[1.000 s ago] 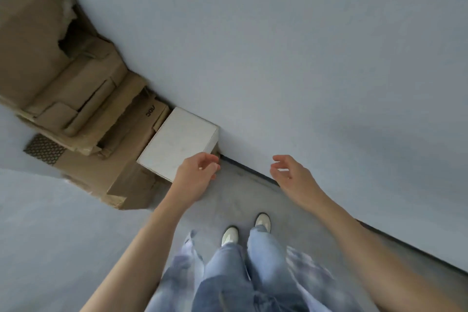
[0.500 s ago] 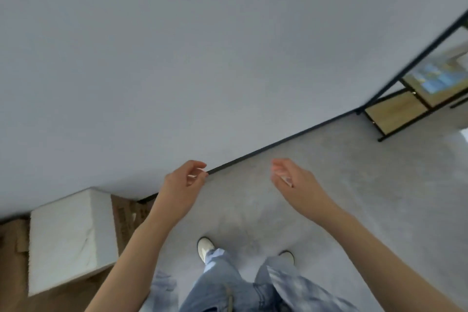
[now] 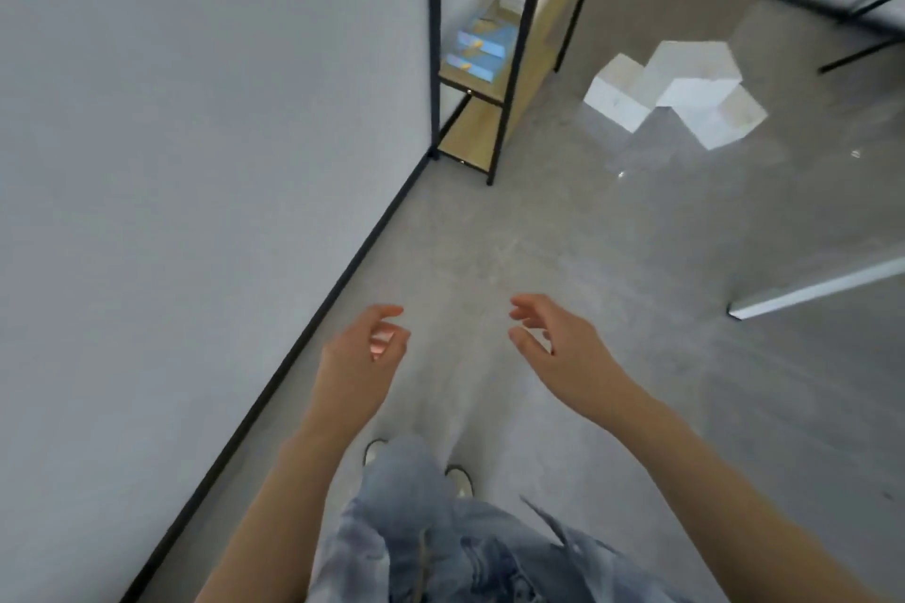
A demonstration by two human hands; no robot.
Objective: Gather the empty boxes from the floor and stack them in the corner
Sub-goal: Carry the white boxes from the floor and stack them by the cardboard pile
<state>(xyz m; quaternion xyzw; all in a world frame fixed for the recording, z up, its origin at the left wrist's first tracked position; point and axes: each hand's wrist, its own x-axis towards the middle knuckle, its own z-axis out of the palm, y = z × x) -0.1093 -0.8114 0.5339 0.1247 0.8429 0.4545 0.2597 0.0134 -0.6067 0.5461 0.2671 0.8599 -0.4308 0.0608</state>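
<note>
Three white boxes lie clustered on the grey floor at the upper right: one on the left (image 3: 616, 94), one in the middle (image 3: 695, 69), one on the right (image 3: 719, 119). My left hand (image 3: 362, 357) and my right hand (image 3: 558, 343) hover in front of me over the floor, fingers loosely curled, holding nothing. Both hands are well short of the boxes. The corner stack is out of view.
A grey wall (image 3: 196, 162) with a black skirting runs along my left. A black-framed wooden shelf unit (image 3: 482, 78) stands against it ahead, with blue packs (image 3: 482, 51) on a shelf. A white table leg (image 3: 813, 289) crosses the right side.
My view has swung right, away from the corner stack and the white box there. The shelf unit and the three white boxes on the floor have come into sight. Both hands stay empty.
</note>
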